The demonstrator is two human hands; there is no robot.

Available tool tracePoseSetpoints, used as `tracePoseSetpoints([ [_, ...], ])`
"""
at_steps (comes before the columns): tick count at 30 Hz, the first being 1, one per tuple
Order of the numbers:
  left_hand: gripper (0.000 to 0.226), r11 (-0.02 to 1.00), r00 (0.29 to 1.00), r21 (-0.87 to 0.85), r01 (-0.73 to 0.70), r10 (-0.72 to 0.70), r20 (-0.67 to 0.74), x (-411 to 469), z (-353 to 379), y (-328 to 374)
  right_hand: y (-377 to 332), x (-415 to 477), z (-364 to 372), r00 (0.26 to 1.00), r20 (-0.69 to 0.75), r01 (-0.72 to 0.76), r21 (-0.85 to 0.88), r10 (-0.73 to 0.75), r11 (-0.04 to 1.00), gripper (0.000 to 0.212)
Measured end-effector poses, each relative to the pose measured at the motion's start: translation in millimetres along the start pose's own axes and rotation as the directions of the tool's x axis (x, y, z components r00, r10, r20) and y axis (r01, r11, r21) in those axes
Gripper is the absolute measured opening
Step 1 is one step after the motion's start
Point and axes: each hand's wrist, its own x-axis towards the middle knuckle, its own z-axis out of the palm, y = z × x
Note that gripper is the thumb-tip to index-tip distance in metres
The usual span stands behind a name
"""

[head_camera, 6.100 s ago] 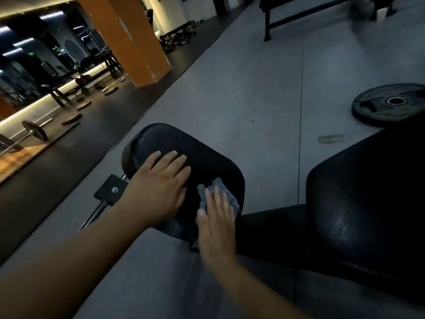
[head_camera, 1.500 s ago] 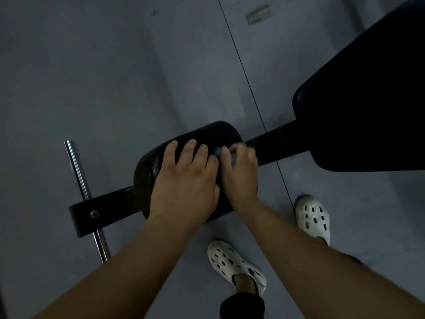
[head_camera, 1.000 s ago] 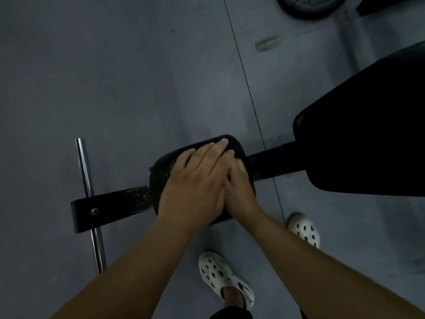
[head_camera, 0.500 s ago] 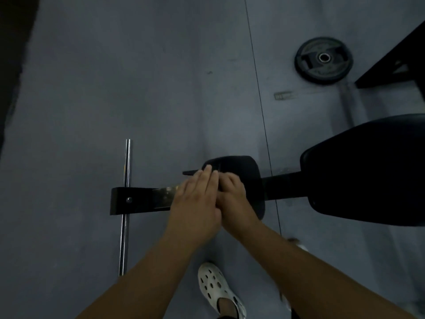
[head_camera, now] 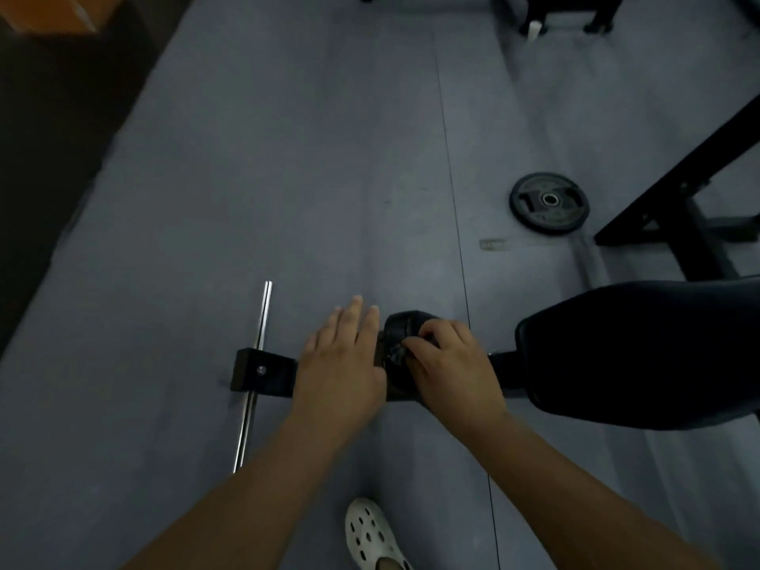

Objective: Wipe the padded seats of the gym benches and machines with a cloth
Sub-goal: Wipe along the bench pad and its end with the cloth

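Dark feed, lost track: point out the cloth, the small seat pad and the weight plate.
cloth (head_camera: 395, 355), head view, bunched fold that shows.
small seat pad (head_camera: 405, 322), head view, far top edge.
weight plate (head_camera: 549, 199), head view, centre hub.

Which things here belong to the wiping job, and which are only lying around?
For the job: cloth held in the right hand, small seat pad, large pad, left hand.
Just lying about: weight plate, black frame.

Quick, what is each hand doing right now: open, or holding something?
Left hand: open, fingers straight, holding nothing.
Right hand: fingers curled round the cloth, on the small seat pad.
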Motion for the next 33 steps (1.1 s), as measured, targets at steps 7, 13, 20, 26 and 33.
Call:
tracePoseSetpoints([
  [7,0.073,0.996,0.966,-0.027,0.088,-0.092,-0.242,-93.9,-88.6,-3.1,-66.0,-8.8,-103.0,0.982,-0.160,0.116,0.081,-0.102,0.990,0.020],
  [13,0.073,0.979,0.903,-0.009,0.201,-0.189,-0.387,-160.4,-170.6,-23.0,-155.3,-3.7,-172.1,0.934,-0.279,0.266,0.122,-0.224,0.956,0.019],
  [20,0.074,0.975,0.860,-0.021,0.222,-0.206,-0.467,-196.7,-225.9,-121.0,-276.0,28.3,-173.4,0.882,-0.346,0.372,0.098,-0.318,0.923,0.021],
  [26,0.072,0.980,0.841,0.027,0.198,-0.156,-0.518,-216.8,-278.7,-278.9,-424.1,95.1,-121.3,0.846,-0.425,0.396,0.098,-0.321,0.913,0.014],
  [33,0.073,0.988,0.838,0.075,0.131,-0.070,-0.541,-197.2,-347.9,-402.5,-541.5,173.3,-100.7,0.830,-0.481,0.365,0.090,-0.281,0.927,0.014],
])
